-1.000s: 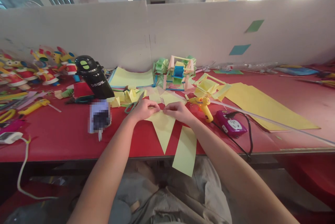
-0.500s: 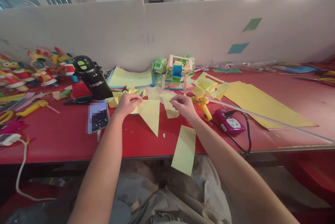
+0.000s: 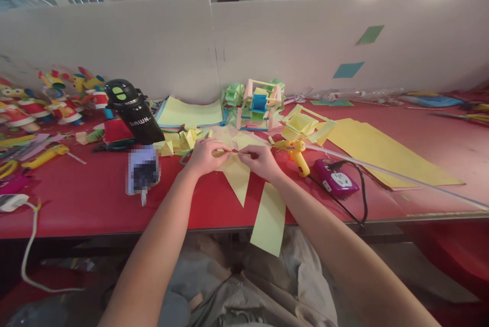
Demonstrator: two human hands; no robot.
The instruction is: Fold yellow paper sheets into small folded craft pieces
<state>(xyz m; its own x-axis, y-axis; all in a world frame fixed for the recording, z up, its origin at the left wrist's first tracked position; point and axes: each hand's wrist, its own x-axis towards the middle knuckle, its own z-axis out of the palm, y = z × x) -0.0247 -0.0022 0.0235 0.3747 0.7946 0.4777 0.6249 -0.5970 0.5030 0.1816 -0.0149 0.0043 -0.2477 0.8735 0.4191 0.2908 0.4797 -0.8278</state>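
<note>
Nearest the body, below the right hand [image 3: 262,162], a yellow paper strip [image 3: 270,218] is seen hanging over the front edge of the red worktop [image 3: 87,205]. Just above it, a yellow paper triangle [image 3: 237,178] is pinched along its upper edge by both hands, its point directed toward the body. The left hand [image 3: 204,156] is closed on the left part of that edge, and the right hand is closed on the right part; the fingertips of the two hands nearly meet over the paper.

To the left of the left hand, a blurred phone [image 3: 144,170] is propped on the worktop, and a black bottle [image 3: 133,112] is tilted just behind it. Green-handled scissors [image 3: 185,155] are partly hidden by the left hand. To the right of the right hand, a yellow glue gun [image 3: 296,154] is laid just beside it, and a purple power strip [image 3: 336,180] with a black cord is placed a little further right.

Beyond both hands, folded yellow scraps [image 3: 183,141] are scattered, and a stack of coloured sheets [image 3: 191,113] is laid behind them. A paper wheel model [image 3: 260,105] is stood near the white partition [image 3: 153,47]. Far to the left of the left hand, colourful paper figures [image 3: 46,98] are lined up; far to the right, large yellow sheets [image 3: 382,156] are spread out.
</note>
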